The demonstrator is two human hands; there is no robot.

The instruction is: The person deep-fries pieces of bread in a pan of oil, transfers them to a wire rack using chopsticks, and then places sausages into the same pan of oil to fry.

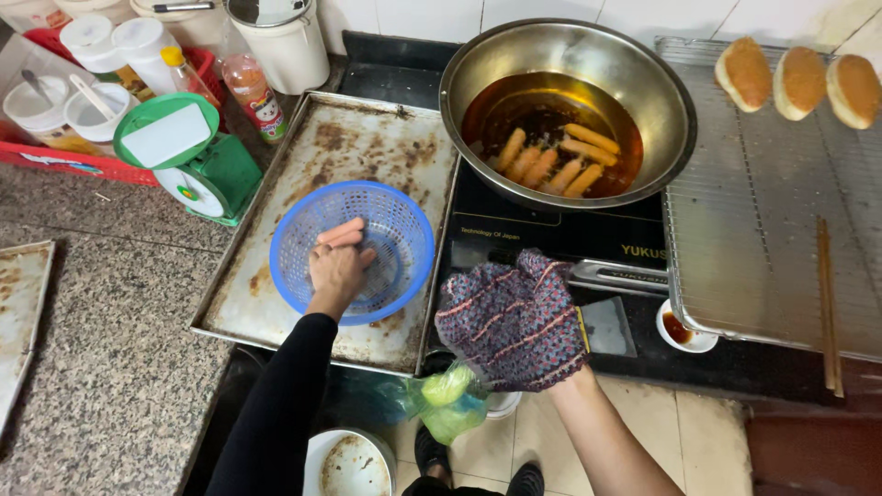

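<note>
My left hand (337,273) reaches into a blue plastic basket (404,262) and grips two pale sausages (340,232). The basket sits on a stained metal baking tray (367,138). My right hand (514,321) wears a patterned fabric glove; it hovers with fingers apart over the black induction cooker (551,234), holding nothing. Just beyond it lie metal tongs (616,274). On the cooker stands a steel bowl (634,69) of dark oil with several sausages (556,161) frying in it.
A wire rack (753,230) at right carries three browned buns (799,81) and wooden chopsticks (825,303). A green kitchen scale (188,152), sauce bottles (253,92) and lidded tubs (115,41) stand at left. A small sauce dish (684,331) sits by the rack.
</note>
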